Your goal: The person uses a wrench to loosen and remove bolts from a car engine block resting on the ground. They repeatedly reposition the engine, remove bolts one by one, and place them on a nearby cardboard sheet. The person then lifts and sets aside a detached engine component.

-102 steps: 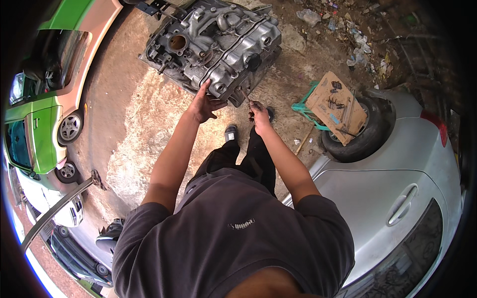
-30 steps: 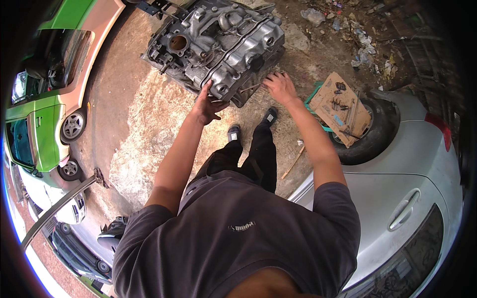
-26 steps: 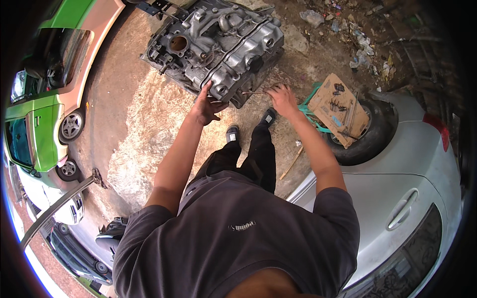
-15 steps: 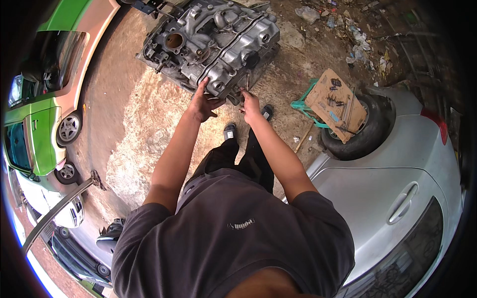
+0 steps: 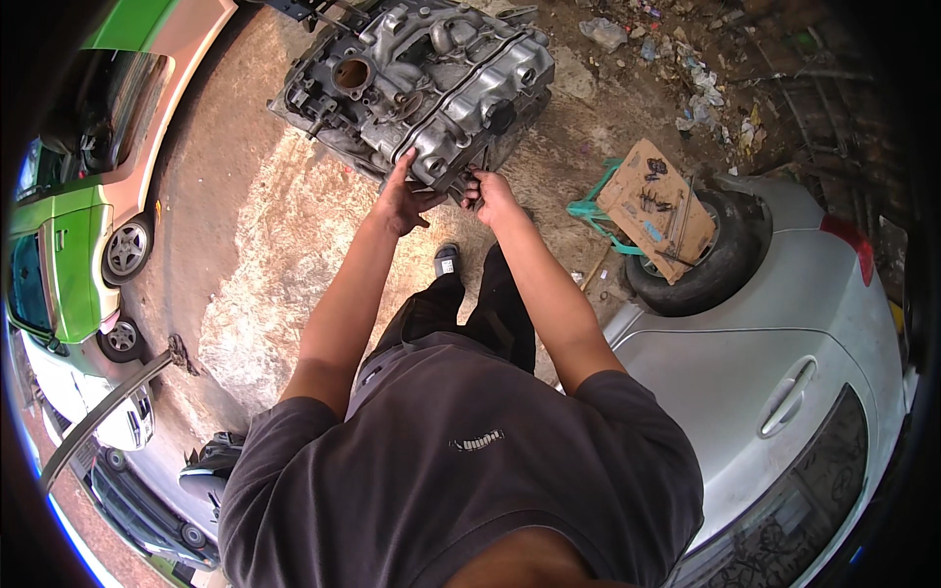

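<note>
A greasy metal car engine stands ahead of me at the top of the view, with a round opening on its left and a ribbed silver cover on its right. My left hand rests against its near corner, index finger stretched up onto the cover's edge and the other fingers spread below. Close to the same end, my right hand has its fingers curled at the engine's underside. A thin metal piece shows just above those fingers, but what they grip is mostly hidden.
To the right, a cardboard sheet with small dark parts and tools lies over a green stool and a tyre. A silver car body is beside me. Green vehicles and a metal pole are left; litter lies far right.
My right hand has shifted slightly up toward the engine, its fingers curling closer underneath. The thin metal piece shows less. My left hand stays on the corner.
</note>
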`<state>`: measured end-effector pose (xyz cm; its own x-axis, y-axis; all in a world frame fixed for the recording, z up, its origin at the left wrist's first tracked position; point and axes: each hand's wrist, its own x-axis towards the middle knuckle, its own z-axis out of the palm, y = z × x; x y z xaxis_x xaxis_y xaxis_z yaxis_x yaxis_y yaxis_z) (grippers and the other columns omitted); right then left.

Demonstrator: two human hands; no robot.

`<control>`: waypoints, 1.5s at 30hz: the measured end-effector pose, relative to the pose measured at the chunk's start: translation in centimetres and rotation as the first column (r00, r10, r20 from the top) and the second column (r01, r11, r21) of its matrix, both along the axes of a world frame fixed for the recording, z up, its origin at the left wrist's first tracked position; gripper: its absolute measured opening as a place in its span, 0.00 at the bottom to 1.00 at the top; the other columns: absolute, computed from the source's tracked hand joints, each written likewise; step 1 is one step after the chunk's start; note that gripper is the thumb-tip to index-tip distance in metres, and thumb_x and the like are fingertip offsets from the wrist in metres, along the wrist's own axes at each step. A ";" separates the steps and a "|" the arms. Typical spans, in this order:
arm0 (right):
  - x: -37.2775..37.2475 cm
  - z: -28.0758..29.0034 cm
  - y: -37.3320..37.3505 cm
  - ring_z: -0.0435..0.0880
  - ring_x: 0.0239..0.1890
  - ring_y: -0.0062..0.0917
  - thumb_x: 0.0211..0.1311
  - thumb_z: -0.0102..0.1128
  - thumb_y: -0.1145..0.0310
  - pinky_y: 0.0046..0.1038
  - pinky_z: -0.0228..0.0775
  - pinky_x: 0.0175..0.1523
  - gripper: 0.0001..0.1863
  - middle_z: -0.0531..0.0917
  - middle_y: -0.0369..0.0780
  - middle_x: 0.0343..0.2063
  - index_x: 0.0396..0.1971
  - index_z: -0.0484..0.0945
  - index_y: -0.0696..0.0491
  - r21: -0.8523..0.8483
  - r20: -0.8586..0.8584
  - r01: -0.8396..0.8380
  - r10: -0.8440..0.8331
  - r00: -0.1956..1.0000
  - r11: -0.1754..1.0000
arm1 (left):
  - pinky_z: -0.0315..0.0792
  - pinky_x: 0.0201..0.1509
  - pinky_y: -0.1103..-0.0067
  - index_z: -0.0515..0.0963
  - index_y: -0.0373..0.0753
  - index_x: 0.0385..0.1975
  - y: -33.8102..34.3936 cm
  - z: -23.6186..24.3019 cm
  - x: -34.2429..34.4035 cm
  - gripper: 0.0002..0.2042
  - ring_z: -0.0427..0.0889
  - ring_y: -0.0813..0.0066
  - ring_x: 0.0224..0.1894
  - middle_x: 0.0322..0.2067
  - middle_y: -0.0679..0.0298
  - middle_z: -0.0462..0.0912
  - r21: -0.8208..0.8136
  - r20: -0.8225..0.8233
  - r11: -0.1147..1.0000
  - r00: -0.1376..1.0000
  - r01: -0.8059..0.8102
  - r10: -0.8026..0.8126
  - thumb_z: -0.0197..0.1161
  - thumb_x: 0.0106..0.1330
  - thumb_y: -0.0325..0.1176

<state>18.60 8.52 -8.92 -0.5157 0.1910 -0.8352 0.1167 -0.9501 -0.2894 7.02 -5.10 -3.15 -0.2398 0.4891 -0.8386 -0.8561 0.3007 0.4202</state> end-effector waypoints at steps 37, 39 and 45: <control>0.8 -0.3 -0.5 0.58 0.12 0.15 0.67 0.55 0.54 0.20 0.49 0.18 0.13 0.65 0.31 0.17 0.36 0.72 0.49 0.182 0.049 -0.110 0.103 0.993 0.977 | 0.25 0.65 0.36 0.53 0.35 0.69 -0.1 0.6 -0.2 0.54 0.70 0.49 0.62 0.65 0.49 0.63 0.019 0.003 1.000 1.000 0.024 -0.024 0.54 0.51 0.74; 1.3 -0.7 0.3 0.57 0.12 0.15 0.68 0.53 0.56 0.20 0.48 0.18 0.11 0.67 0.31 0.15 0.36 0.73 0.48 0.022 -0.079 -0.099 0.100 0.992 0.995 | 0.25 0.65 0.36 0.53 0.35 0.68 -0.1 0.5 -0.2 0.54 0.70 0.49 0.62 0.65 0.49 0.62 0.018 0.022 0.999 0.999 0.040 -0.041 0.54 0.51 0.74; 0.9 -1.0 2.1 0.59 0.12 0.16 0.70 0.48 0.62 0.21 0.51 0.18 0.08 0.71 0.34 0.18 0.36 0.71 0.50 -0.127 -0.095 -0.181 0.169 0.981 0.975 | 0.25 0.65 0.36 0.53 0.34 0.68 -0.1 0.5 -0.1 0.54 0.70 0.50 0.62 0.66 0.49 0.61 0.023 0.002 0.999 1.000 0.030 -0.030 0.54 0.51 0.74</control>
